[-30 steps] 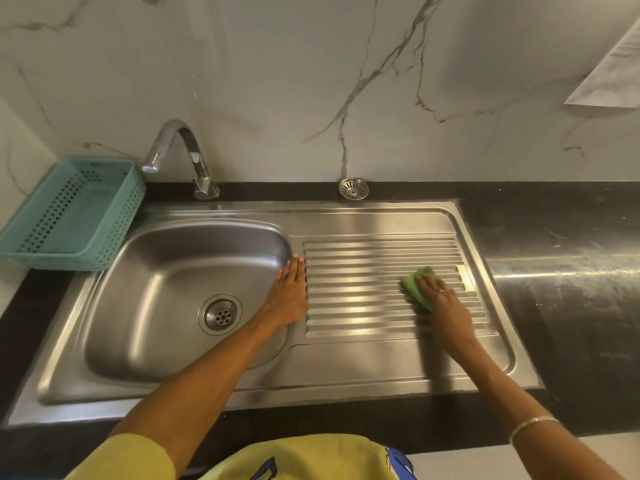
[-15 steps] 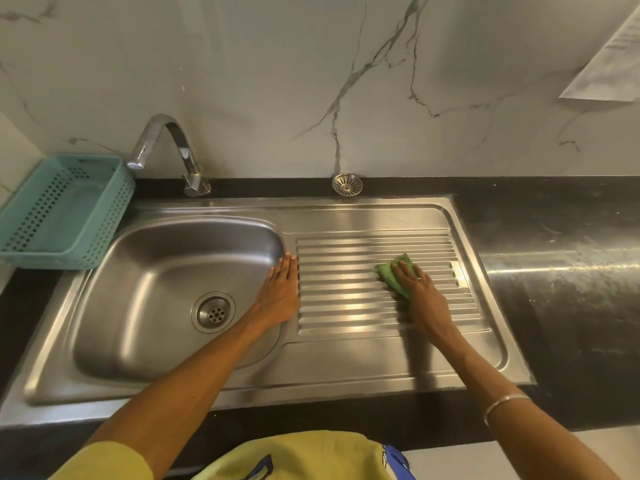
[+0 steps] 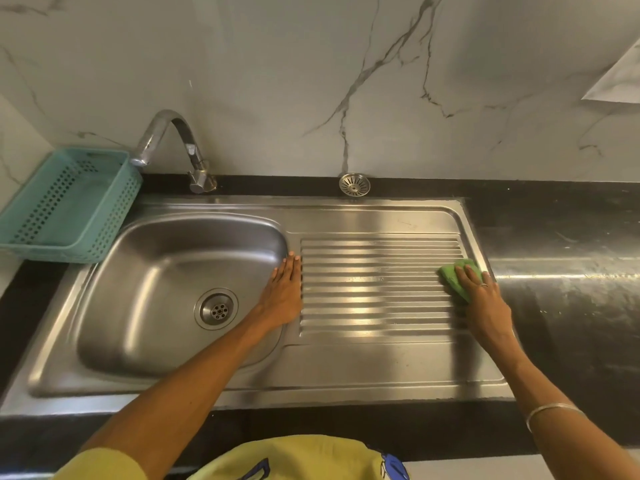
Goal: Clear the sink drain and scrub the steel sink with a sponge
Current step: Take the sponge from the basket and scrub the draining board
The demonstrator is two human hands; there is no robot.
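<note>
Green sponge (image 3: 456,276) sits under the right hand (image 3: 485,303), fingers pressing it flat, probably scrubbing the ribbed steel sink (image 3: 377,355). Left hand (image 3: 282,294) rests flat, fingers together. Next, the bowl.

The right hand (image 3: 485,299) has carried the green sponge (image 3: 459,273) across the ribbed drainboard (image 3: 377,289) towards the right-hand edge of the steel sink (image 3: 346,379). A second ago the sponge lay on the ribs right of the drainboard's middle; half a second ago it had slid a little nearer the middle; now it sits at the far right end of the ribs, just beside the raised rim next to the dark worktop (image 3: 571,289). The fingers (image 3: 465,275) lie flat on top of it, pressing it down, and the forearm has swung outward with the stroke.
</note>
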